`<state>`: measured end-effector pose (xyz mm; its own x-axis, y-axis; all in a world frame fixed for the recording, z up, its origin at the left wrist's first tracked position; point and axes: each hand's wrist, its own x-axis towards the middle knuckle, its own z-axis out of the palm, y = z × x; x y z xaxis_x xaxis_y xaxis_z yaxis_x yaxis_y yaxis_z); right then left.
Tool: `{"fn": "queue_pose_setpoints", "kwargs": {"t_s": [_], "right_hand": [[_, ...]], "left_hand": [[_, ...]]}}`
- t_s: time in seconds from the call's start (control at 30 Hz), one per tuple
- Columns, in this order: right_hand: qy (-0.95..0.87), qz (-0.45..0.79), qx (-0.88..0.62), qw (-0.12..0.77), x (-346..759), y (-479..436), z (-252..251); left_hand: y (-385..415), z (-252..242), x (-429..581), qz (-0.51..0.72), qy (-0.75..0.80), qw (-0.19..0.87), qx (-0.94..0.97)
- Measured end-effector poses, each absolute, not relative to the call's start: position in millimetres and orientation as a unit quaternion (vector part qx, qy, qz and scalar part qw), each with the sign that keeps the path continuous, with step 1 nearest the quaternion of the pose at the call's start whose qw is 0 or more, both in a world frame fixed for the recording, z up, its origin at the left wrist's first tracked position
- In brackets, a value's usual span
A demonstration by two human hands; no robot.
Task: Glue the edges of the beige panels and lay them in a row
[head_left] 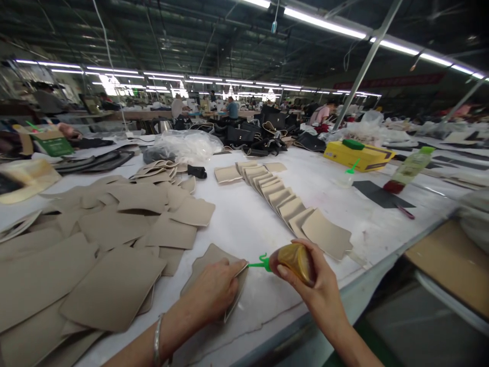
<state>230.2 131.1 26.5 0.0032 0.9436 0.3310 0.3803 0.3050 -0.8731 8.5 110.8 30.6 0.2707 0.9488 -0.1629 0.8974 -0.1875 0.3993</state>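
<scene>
My left hand point(214, 291) lies fingers-down on a beige cut piece point(204, 262) near the table's front edge, pressing it flat. My right hand point(311, 283) is wrapped round an amber glue bottle point(296, 260) with a green nozzle point(259, 264). The nozzle tip points left at the right edge of that piece, just beside my left fingertips. A fanned row of similar beige pieces point(280, 199) runs from the table's middle toward my right hand.
Large beige pieces point(110, 239) cover the left of the white table point(244, 224). A yellow box point(357, 155), another bottle point(410, 168), a black sheet point(378, 193) and a plastic bag point(187, 145) lie farther back. Other people work at distant tables.
</scene>
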Motion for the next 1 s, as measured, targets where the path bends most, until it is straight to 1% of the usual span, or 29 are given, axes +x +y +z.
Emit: {"fn": "queue_pose_setpoints", "kwargs": {"t_s": [0.33,0.47,0.63,0.9,1.0], "right_hand": [[-0.618,0.321,-0.525,0.489,232.6,127.8,20.1],[-0.605,0.347,-0.516,0.497,234.6,127.6,20.3],[-0.594,0.349,-0.520,0.505,237.4,128.1,18.3],[-0.586,0.347,-0.524,0.512,237.3,129.2,11.1],[-0.593,0.354,-0.522,0.500,236.8,126.6,13.0]], "left_hand": [[110.1,25.6,20.7,-0.014,0.599,0.127,0.790],[110.5,26.0,19.0,0.000,0.593,0.129,0.795],[110.7,30.3,14.8,0.026,0.591,0.136,0.794],[109.5,33.5,14.6,0.026,0.595,0.149,0.789],[110.6,37.1,13.9,0.026,0.595,0.162,0.787]]}}
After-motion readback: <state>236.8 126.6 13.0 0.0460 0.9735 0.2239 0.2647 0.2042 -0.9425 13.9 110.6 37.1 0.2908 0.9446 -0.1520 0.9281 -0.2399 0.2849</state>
